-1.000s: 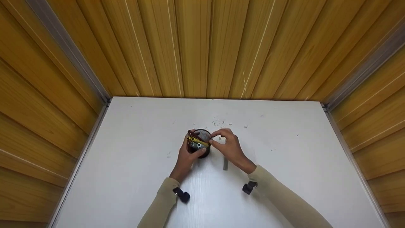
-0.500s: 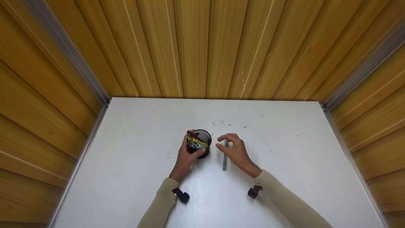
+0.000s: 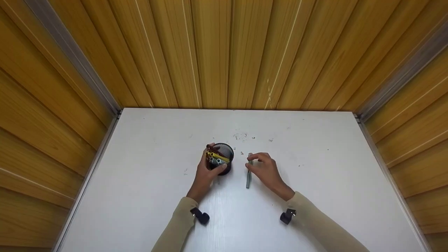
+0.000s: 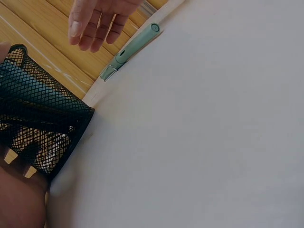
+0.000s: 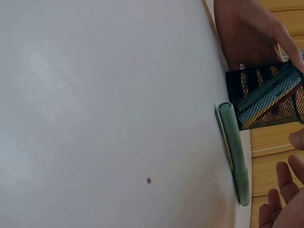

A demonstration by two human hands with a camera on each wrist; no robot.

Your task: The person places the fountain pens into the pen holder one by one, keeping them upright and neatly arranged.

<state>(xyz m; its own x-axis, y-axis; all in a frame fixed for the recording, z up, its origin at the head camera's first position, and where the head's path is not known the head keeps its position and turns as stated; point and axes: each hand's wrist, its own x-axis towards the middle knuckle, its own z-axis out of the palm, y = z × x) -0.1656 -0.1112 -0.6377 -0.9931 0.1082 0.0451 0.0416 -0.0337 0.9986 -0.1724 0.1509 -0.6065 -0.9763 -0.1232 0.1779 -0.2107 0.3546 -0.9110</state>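
A black mesh pen cup (image 3: 227,148) stands upright on the white table. My left hand (image 3: 203,176) grips it from the left, fingers behind and thumb across the near side. Several pens (image 3: 219,157), among them dark red, yellow and pale blue-green ones, lean inside the cup towards that hand. To the cup's right lies a green pen (image 3: 248,180), whose clip shows in the left wrist view. My right hand (image 3: 267,171) hovers over the pen's far end with thumb and fingers bent but apart. Both wrist views show a gap between that hand and the green pen (image 5: 232,142).
The white table (image 3: 147,196) carries small dark specks beyond the cup. Wood-patterned panels (image 3: 213,52) wall in its back and both sides. Each sleeve bears a small black wrist camera (image 3: 288,216).
My right hand has drawn back from the cup's rim, moving right and nearer to the body until it is over the green pen. The left hand and the cup have stayed put.
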